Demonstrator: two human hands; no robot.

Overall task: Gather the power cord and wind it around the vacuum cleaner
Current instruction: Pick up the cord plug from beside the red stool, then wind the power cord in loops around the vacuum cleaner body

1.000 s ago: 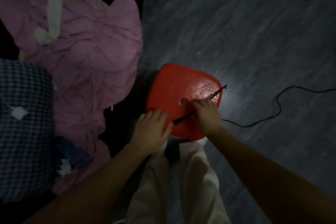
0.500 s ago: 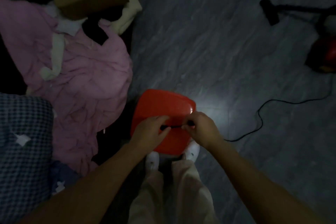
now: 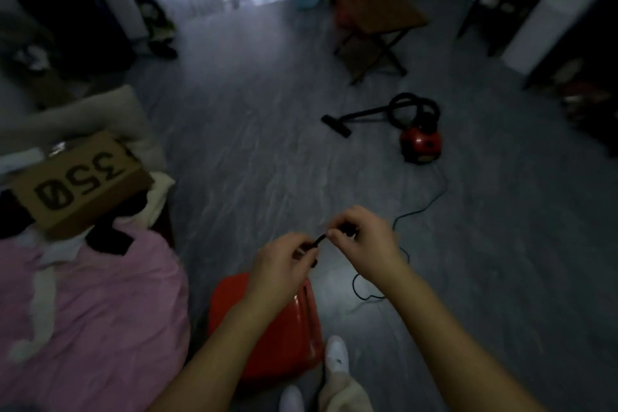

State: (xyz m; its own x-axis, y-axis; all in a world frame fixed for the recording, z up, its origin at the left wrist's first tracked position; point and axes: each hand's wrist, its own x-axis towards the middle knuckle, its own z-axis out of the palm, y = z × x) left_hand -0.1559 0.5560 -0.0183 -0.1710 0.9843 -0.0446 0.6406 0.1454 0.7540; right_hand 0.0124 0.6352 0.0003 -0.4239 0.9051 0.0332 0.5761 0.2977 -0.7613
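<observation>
both hands are raised together over the floor, holding the near end of the black power cord [image 3: 416, 209]. the left hand [image 3: 279, 266] has its fingers curled in and pinched on a short dark stretch of it, and the right hand [image 3: 363, 241] pinches the same stretch with thumb and fingertips pressed together. the piece held between them is a short straight length whose long axis runs on a slant, its lower end in the left hand's fingers and its upper end at the right hand's fingertips. whether this piece is the plug or plain cord is too blurred to tell.

from the right hand's grip the cord drops to the floor just beyond and below that hand, makes a loose loop beside the wrist, then trails away from the hands in a thin wavy line toward the vacuum cleaner [image 3: 419, 142]. the vacuum cleaner sits on the grey floor [image 3: 254, 160] well apart from the grip, beyond it and off to the right-hand side. its red body is nearest the cord, with the black hose arching above it and the wand lying low, its nozzle pointing back toward the left-hand side.

directly under the left forearm is a red stool [image 3: 267, 338], and past the left hand's side lies a pink cloth [image 3: 100, 304] with a cardboard box [image 3: 80, 184] beyond it.
</observation>
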